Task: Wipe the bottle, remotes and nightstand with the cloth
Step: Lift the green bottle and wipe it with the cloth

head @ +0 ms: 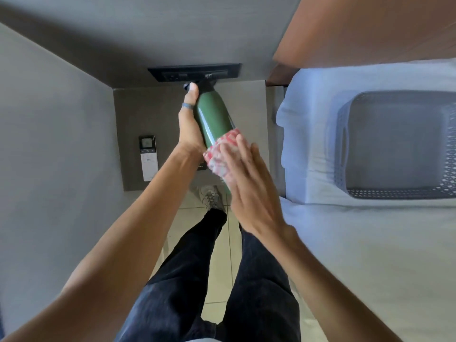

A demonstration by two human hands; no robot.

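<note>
My left hand (pixel 188 124) grips a green bottle (pixel 213 117) with a black cap, held tilted above the grey nightstand (pixel 246 114). My right hand (pixel 249 183) presses a red and white patterned cloth (pixel 223 154) around the bottle's lower end, fingers stretched over it. A white remote (pixel 148 157) with a small screen lies on the nightstand's left side. A dark object, perhaps a second remote (pixel 201 167), peeks out under my left wrist and is mostly hidden.
A black socket panel (pixel 195 72) sits on the wall behind the nightstand. To the right is a bed with a white pillow (pixel 311 144) and a grey plastic basket (pixel 399 144) on it. A grey wall closes the left. My legs stand on tiled floor.
</note>
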